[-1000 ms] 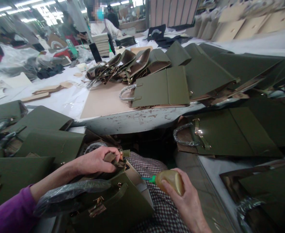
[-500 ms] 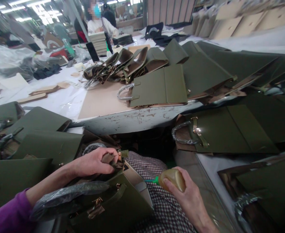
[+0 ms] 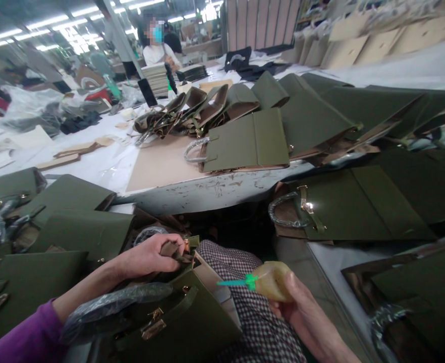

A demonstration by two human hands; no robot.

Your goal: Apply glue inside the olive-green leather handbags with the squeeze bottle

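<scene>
An olive-green handbag [image 3: 192,317] rests on my lap, tilted, its pale inner edge facing right. Its plastic-wrapped handle [image 3: 112,307] lies under my left forearm, and gold hardware [image 3: 153,325] shows on the front. My left hand [image 3: 156,256] is closed on the bag's brown lining [image 3: 172,249] at the upper edge. In my right hand [image 3: 298,302] is a glue bottle [image 3: 273,281], a soft amber squeeze bottle with a green collar and a thin teal nozzle. The nozzle points left, over the pale edge of the bag; whether it touches cannot be made out.
More olive handbags lie to the left [image 3: 82,232] and right [image 3: 358,201]. A row of them [image 3: 313,113] covers the worktable [image 3: 207,189] ahead, beside a beige board [image 3: 162,156]. Across the table stands a masked person [image 3: 158,53] near stacked sheets.
My right hand has turned the glue bottle nearly level, and the nozzle has come up into fuller view. My left hand keeps its hold on the lining. The camera view has shifted slightly.
</scene>
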